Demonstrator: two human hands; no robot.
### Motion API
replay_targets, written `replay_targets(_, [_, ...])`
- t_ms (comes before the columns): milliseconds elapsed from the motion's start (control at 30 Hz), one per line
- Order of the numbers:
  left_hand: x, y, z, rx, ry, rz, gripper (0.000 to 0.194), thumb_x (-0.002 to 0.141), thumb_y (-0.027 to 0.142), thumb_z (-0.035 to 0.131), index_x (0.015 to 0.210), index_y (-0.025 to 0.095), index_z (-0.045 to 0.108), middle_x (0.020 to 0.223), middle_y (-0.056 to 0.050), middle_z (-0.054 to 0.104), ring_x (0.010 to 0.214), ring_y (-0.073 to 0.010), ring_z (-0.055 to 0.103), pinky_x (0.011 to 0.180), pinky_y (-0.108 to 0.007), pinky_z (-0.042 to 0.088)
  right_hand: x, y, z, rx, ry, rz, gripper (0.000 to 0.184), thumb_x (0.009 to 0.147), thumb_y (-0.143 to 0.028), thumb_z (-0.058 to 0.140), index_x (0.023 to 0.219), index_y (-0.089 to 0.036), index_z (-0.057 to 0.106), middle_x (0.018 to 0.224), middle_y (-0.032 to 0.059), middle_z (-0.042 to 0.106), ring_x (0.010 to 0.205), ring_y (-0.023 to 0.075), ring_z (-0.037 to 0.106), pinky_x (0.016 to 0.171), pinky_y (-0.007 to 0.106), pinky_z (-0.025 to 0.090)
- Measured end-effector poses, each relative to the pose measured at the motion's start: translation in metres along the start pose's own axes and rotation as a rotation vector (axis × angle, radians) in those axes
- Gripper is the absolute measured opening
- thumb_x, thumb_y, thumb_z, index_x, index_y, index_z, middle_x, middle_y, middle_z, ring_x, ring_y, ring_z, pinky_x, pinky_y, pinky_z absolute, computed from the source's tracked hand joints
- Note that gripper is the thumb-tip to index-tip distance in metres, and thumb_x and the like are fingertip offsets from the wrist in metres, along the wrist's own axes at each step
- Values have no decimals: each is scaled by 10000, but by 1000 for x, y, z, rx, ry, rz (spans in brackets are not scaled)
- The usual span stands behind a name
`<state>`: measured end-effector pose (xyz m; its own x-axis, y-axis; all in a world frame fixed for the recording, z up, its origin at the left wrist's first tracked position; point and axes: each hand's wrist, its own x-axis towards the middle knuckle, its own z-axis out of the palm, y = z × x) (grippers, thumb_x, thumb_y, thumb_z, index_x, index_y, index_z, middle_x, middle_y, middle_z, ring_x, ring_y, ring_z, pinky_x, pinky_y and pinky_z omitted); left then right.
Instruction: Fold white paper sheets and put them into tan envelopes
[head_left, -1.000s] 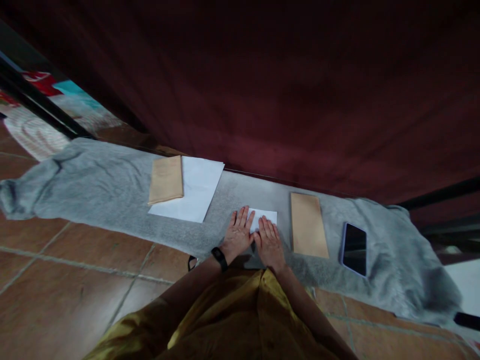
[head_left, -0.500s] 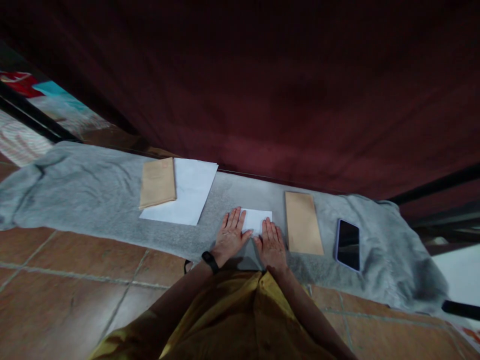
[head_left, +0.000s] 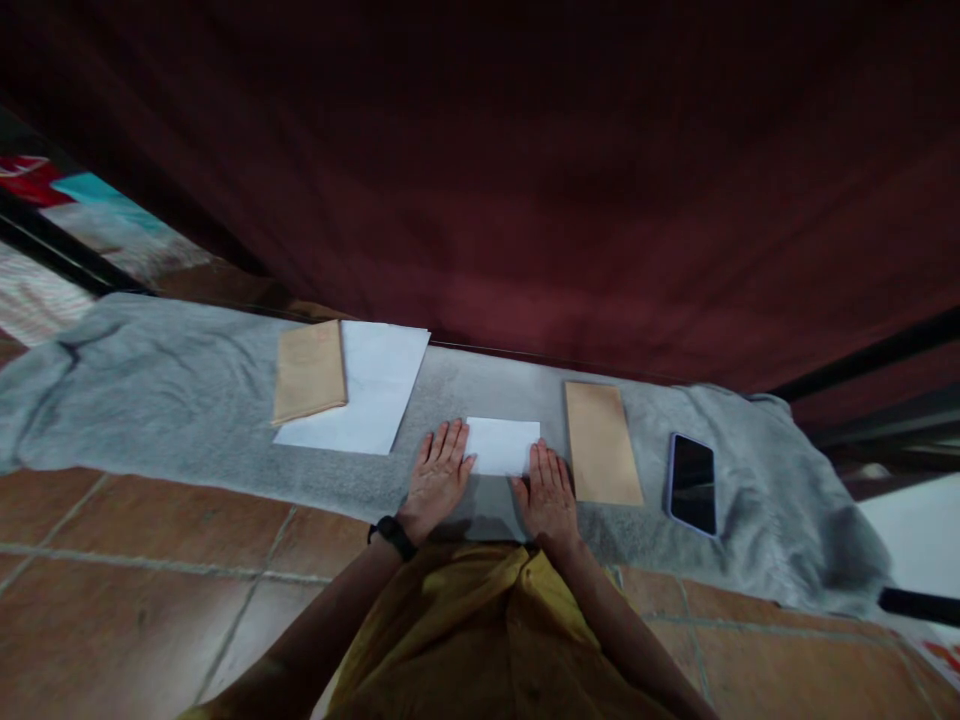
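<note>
Between my two hands a small folded sheet of white paper [head_left: 501,446] lies flat on the grey cloth [head_left: 487,375]. My left hand [head_left: 441,472] is spread flat at the paper's left edge, thumb pointing toward it. At the right edge rests my right hand [head_left: 550,495], also flat, its fingertips touching or just over the paper. Neither hand grips anything. To the right of my right hand lies a brown envelope [head_left: 604,444]. Farther left, a stack of brown envelopes [head_left: 310,371] sits partly on top of larger white sheets [head_left: 375,385].
A phone [head_left: 692,484] lies face up on the cloth at the right. Behind the cloth-covered surface hangs a dark red curtain [head_left: 525,220]. Dark metal bars [head_left: 870,355] stand at both ends, and tiled floor [head_left: 135,600] shows in front.
My left hand has slid left off the paper to its edge, and my right hand has shifted slightly right. More of the white paper now shows between them.
</note>
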<state>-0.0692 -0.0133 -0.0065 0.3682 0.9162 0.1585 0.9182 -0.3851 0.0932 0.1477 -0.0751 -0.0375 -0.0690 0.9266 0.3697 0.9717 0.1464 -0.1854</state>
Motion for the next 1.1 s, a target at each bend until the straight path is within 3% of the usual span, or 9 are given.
replay_targets(200, [-1,1,-1,-27,100,-60,603,1049,324,324,1607,101,272,1634,-158,348,1532,-308,300,1242,-539,285,0,0,0,9,3,10,677,1075,-410,368,1621,-48,198,1596,222,405,1468,308,398,1189,490,336])
replay_targets(333, [4,30,-2,-116,86,73,606,1061,306,296,1616,79,208,1637,-158,352,1540,-258,287,1251,-470,304,0,-1,0,5,0,14,682,1068,-405,384,1617,-41,208,1589,227,415,1463,321,401,1187,500,332])
replay_targets(533, [11,71,7,-153,-6,262,593,1074,409,308,1587,114,300,1650,-125,345,1548,-245,267,1265,-469,270,-1,-1,0,-33,-56,9,647,1026,-217,339,1626,-50,166,1613,204,385,1491,300,358,1203,504,311])
replay_targets(700, [14,62,10,-120,-26,241,645,1059,493,345,1576,109,326,1647,-137,345,1551,-255,258,1265,-486,258,-1,0,-2,-14,-51,24,615,1041,-223,328,1623,-68,202,1600,193,413,1490,282,361,1209,496,313])
replay_targets(867, [16,44,7,-79,3,178,581,1056,360,349,1574,96,336,1642,-146,351,1551,-251,259,1267,-476,255,11,-5,-7,54,-44,56,562,1081,-316,330,1585,-67,322,1585,187,439,1497,275,358,1211,493,315])
replay_targets(1100, [15,41,14,-50,-18,171,580,1006,186,334,1577,85,334,1643,-118,358,1555,-227,241,1277,-448,229,47,-20,-1,127,-154,-78,527,1091,-318,295,1553,-92,408,1598,136,430,1514,235,340,1244,455,274])
